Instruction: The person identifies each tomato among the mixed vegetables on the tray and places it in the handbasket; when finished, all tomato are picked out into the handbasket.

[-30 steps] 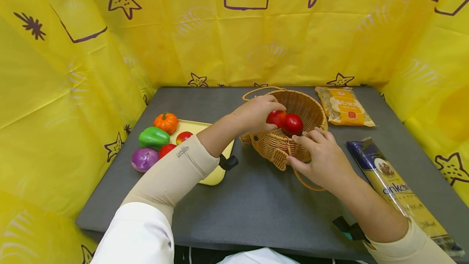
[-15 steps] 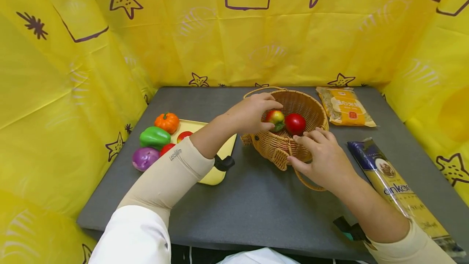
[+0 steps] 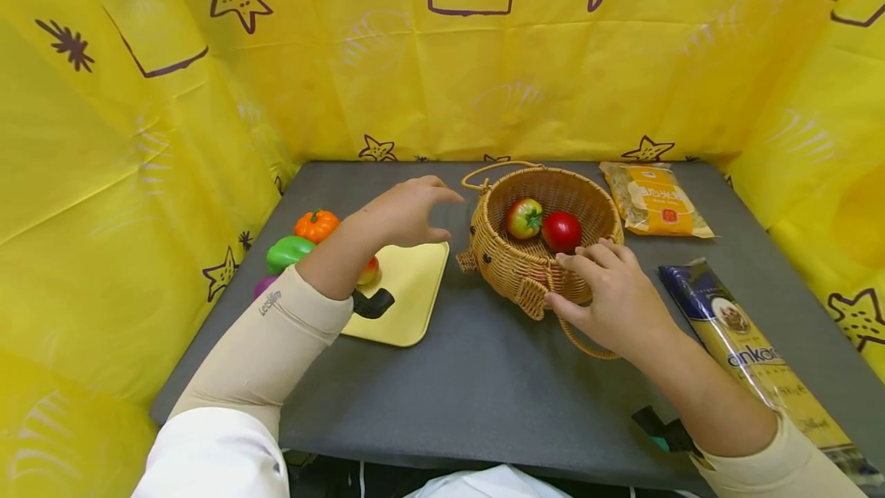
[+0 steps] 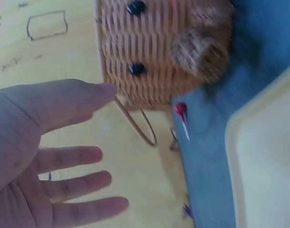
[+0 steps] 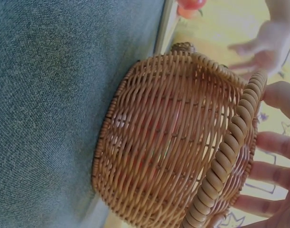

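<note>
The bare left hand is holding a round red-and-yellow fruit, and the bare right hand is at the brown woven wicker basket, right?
Not quite: the head view shows the left hand holding nothing. The right hand is indeed at the basket.

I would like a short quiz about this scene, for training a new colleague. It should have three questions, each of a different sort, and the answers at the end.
1. In the head view, how many things can be seen lying inside the wicker basket?
2. True or false: the left hand is holding something.
3. Choose one. The right hand touches: (a) the yellow tray; (b) the wicker basket; (c) the orange-labelled packet.

Key
1. Two: a red fruit and a red-and-yellow fruit.
2. False; it holds nothing.
3. (b)
</note>
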`<move>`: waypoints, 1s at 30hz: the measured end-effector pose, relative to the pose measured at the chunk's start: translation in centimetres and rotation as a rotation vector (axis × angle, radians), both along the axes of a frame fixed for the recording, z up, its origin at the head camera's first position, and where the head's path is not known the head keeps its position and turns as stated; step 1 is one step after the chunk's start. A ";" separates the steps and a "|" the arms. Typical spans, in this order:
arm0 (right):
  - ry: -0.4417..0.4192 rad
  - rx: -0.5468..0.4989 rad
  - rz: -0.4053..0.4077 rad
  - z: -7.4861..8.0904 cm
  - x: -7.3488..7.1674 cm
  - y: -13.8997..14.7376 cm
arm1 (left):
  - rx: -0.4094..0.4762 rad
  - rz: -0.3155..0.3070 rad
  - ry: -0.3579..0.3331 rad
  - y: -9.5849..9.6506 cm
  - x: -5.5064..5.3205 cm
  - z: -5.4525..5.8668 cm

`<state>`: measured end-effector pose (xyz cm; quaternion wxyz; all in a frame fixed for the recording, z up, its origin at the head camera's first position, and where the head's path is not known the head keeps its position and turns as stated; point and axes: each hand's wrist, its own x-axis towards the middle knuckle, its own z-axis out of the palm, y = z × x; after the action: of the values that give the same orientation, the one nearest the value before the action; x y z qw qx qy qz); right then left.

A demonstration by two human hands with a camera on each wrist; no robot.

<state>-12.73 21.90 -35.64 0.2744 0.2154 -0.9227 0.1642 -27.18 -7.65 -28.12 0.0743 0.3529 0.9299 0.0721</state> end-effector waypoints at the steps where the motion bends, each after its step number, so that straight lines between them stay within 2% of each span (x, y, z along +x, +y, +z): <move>1: 0.001 0.001 0.001 0.0 0.0 0.0 | -0.019 0.014 -0.008 -0.6 -0.1 -0.1; 5: 0.011 0.005 0.001 0.1 0.0 0.0 | -0.107 0.055 -0.030 -2.8 -0.3 -0.9; 8: 0.013 0.006 0.000 0.1 -0.1 0.0 | -0.158 0.095 -0.055 -4.5 -0.6 -1.9; 12: 0.011 0.009 0.004 0.1 -0.1 0.0 | -0.170 0.149 -0.088 -6.7 -0.9 -3.5; 17: 0.012 0.005 0.011 0.1 -0.2 0.0 | -0.163 0.182 -0.095 -9.0 -1.2 -5.1; 22: 0.012 0.003 0.016 0.1 -0.2 0.1 | -0.165 0.199 -0.120 -10.2 -1.1 -5.8; 26: 0.009 0.005 0.017 0.1 -0.2 0.1 | -0.161 0.212 -0.170 -10.5 -0.9 -6.0; 30: -0.001 0.008 0.011 0.1 -0.1 0.0 | -0.151 0.198 -0.192 -10.6 -0.8 -6.3</move>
<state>-12.87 21.94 -35.59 0.2719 0.2217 -0.9223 0.1620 -27.97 -18.25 -34.41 0.1816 0.2446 0.9515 0.0424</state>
